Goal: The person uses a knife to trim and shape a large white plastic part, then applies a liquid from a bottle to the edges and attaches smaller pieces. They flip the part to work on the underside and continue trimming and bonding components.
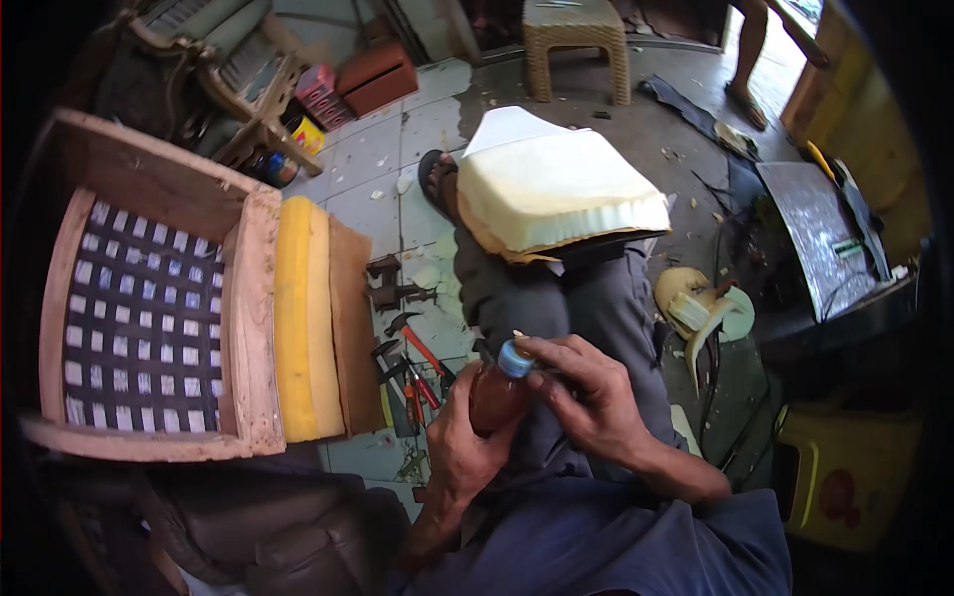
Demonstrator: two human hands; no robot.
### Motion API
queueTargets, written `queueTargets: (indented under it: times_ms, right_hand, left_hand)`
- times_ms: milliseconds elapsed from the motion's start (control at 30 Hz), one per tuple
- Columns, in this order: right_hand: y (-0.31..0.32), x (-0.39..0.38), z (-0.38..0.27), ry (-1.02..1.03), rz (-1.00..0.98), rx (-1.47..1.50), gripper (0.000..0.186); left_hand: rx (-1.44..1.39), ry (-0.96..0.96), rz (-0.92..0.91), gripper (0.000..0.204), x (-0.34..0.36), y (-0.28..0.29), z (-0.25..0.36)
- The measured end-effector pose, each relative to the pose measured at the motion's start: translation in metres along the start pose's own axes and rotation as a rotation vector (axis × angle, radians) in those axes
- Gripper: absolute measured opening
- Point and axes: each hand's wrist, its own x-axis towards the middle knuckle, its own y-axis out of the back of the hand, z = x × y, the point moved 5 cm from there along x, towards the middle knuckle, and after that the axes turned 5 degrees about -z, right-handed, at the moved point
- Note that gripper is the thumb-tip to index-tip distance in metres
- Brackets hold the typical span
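Observation:
My left hand (465,442) is wrapped round a small bottle (491,399) of reddish-brown liquid, held upright above my lap. The fingers and thumb of my right hand (588,397) close on its blue cap (515,358). A small pale bit sticks up at the top of the cap; what it is I cannot make out. Beyond both hands, a cream-coloured foam seat pad (556,189) with a dark underside rests across my knees, apart from the bottle.
A wooden frame with woven webbing (263,328) stands at left, beside yellow foam (303,318). Hammers (422,343) and other hand tools lie on the tiles. Foam scraps (696,308) lie at right, near a yellow container (845,477). A stool (574,40) and another person's leg (750,50) are farther off.

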Motion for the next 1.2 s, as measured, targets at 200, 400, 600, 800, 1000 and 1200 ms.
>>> queueTargets:
  times_ms: [200, 400, 600, 800, 1000, 1200]
  right_hand:
    - [-0.034, 0.028, -0.014, 0.063, -0.137, -0.079, 0.052]
    - [-0.023, 0.026, -0.038, -0.043, -0.353, 0.377, 0.048]
    - [0.191, 0.042, -0.082, 0.496, 0.433, 0.540, 0.072]
    - [0.233, -0.007, -0.041, 0.421, 0.669, 0.459, 0.072]
    - [0.160, -0.027, 0.016, -0.096, 0.787, 0.479, 0.069]
    - [0.119, -0.004, -0.006, -0.071, 0.614, 0.509, 0.067]
  left_hand:
    - [0.106, 0.264, 0.118, 0.069, 0.001, 0.011, -0.039]
    - [-0.351, 0.547, 0.321, 0.060, 0.028, 0.000, -0.175]
    - [-0.361, 0.754, 0.509, 0.068, 0.080, -0.058, -0.336]
    - [0.071, 0.870, 0.455, 0.076, 0.118, -0.035, -0.416]
    - [-0.433, 0.129, 0.615, 0.049, 0.158, -0.024, -0.164]
    - [-0.080, -0.725, -0.270, 0.063, 0.197, 0.014, 0.092]
